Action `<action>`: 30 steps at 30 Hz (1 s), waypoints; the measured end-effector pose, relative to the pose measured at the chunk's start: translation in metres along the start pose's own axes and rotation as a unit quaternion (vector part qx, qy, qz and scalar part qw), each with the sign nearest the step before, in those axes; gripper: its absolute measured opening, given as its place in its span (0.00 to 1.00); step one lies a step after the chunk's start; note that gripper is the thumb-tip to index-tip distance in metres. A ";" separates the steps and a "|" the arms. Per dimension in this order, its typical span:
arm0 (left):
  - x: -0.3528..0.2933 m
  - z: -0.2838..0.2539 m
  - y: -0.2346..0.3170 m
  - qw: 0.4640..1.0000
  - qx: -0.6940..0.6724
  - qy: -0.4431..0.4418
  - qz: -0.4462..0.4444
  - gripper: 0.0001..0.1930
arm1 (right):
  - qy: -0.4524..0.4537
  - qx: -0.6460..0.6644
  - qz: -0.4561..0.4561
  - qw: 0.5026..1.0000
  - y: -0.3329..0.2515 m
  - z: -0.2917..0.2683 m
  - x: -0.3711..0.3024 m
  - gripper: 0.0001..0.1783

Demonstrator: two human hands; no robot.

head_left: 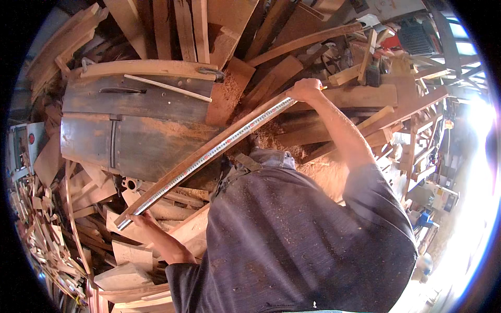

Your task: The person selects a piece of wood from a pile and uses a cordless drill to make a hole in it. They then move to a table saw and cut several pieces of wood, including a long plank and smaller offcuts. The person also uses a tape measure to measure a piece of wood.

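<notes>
A long brown wooden board (pixel 201 146) runs diagonally in front of me, from lower left to upper right. Along its face lies a drawn-out silver tape measure (pixel 228 141) with dark and red markings. My left hand (pixel 142 218) is closed at the board's lower end, where the tape's end shows beside the fingers. At the upper end, my right hand (pixel 306 89) grips the board and tape together; a small yellow tip sticks out past that hand, its kind unclear. The fingers' undersides are hidden in both hands.
A dark metal machine table (pixel 86 138) dusted with sawdust stands at left, with a wooden fence (pixel 146 68) and a thin pale strip (pixel 167 87) on it. Planks (pixel 344 96) are stacked ahead and right. Offcuts (pixel 133 255) pile up at lower left.
</notes>
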State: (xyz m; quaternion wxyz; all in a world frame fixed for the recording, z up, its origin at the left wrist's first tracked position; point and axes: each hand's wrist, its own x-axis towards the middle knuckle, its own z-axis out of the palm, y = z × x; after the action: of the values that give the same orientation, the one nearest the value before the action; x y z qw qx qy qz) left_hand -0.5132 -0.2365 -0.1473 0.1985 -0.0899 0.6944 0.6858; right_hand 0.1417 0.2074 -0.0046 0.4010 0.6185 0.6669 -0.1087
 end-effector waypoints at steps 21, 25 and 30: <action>0.002 -0.010 -0.020 0.993 -0.044 0.075 -0.085 0.30 | -0.105 0.018 0.008 0.994 0.022 0.025 -0.037 0.39; -0.007 -0.014 -0.013 0.994 -0.017 0.068 -0.089 0.29 | -0.208 0.192 -0.177 0.943 0.048 0.104 -0.030 0.39; -0.024 -0.041 0.000 0.992 0.026 0.082 -0.090 0.28 | -0.267 0.251 -0.365 0.856 -0.017 0.089 -0.076 0.33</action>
State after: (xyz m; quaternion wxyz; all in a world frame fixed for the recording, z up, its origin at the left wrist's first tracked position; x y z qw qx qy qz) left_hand -0.4979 -0.2807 -0.1390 0.2044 -0.2026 0.7151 0.6370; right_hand 0.1557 0.0906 -0.0178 0.3268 0.3577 0.6621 -0.5718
